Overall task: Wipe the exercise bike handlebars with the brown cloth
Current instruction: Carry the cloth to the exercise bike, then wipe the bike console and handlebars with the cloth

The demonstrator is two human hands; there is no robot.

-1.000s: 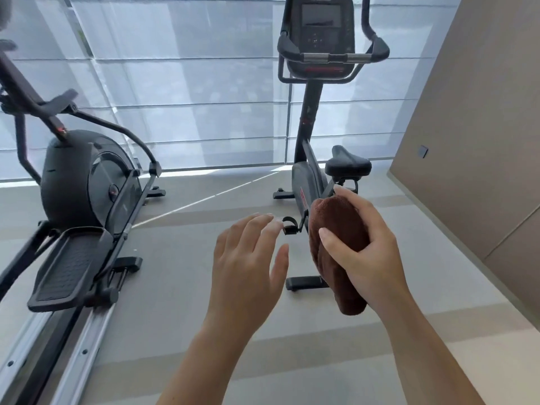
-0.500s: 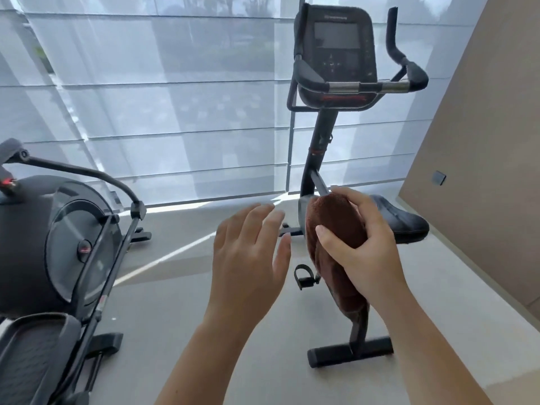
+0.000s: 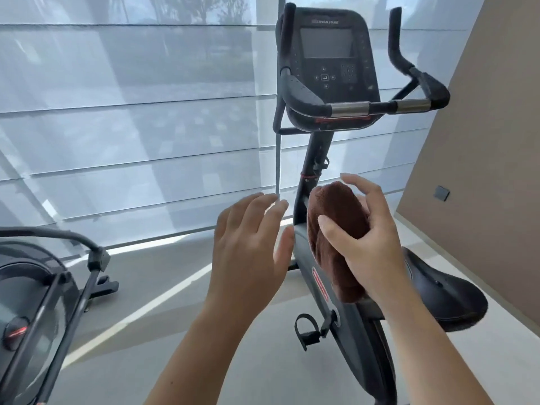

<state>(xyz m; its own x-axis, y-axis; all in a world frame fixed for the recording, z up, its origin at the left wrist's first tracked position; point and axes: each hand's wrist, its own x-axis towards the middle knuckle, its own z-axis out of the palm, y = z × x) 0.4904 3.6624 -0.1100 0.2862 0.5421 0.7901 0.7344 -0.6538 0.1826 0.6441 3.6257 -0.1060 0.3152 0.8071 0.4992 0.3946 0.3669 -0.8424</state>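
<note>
A black exercise bike stands right in front of me. Its handlebars (image 3: 380, 107) run across the upper right, with two silver grip sections and upright black horns on either side of the console (image 3: 330, 62). My right hand (image 3: 368, 244) holds a bunched brown cloth (image 3: 336, 229) in front of the bike's post, well below the handlebars. Beside the cloth, my left hand (image 3: 251, 249) hovers with its fingers spread and nothing in it. The cloth touches no part of the bars.
The bike's black saddle (image 3: 444, 293) is at the lower right, a pedal with strap (image 3: 306, 331) below my hands. An elliptical trainer (image 3: 38, 302) fills the lower left. Shaded windows (image 3: 131, 127) are behind; a beige wall (image 3: 502, 141) is on the right.
The view has closed in on the bike and tilted up, so the handlebars and console look larger and nearer. Both hands keep the same pose, the cloth still in my right hand.
</note>
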